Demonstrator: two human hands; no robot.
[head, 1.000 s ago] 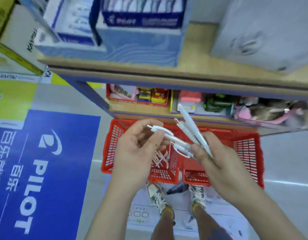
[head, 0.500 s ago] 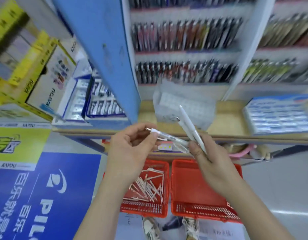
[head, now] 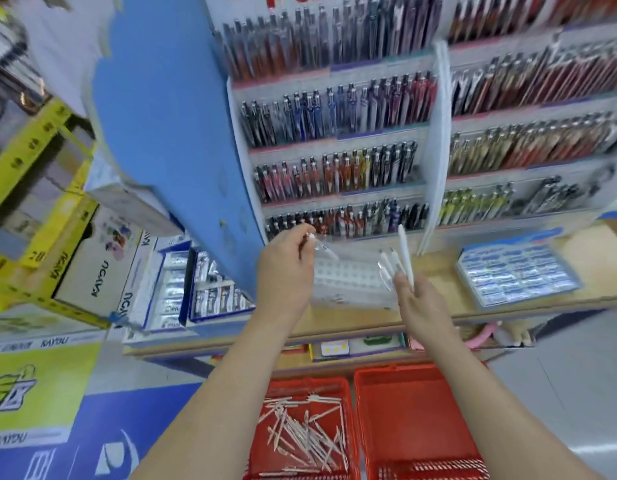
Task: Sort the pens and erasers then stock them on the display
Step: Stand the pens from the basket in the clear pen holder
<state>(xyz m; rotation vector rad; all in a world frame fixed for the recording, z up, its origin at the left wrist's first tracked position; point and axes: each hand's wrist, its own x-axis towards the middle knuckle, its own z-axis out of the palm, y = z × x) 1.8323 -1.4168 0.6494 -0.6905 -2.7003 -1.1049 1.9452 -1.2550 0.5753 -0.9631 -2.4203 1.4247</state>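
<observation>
Head view: the left hand (head: 286, 271) pinches one clear pen (head: 323, 250) by its end. It holds the pen up in front of the display (head: 338, 174), which is full of pens in rows. The right hand (head: 421, 306) is near it but not touching. Its fingers wrap round a bunch of white pens (head: 402, 258) that stick up. Behind both hands a clear tray (head: 348, 285) sits on the wooden shelf (head: 442, 289). Down low, the left red basket (head: 308, 381) holds many loose pens (head: 300, 434). The right red basket (head: 421, 427) stands just beside it.
</observation>
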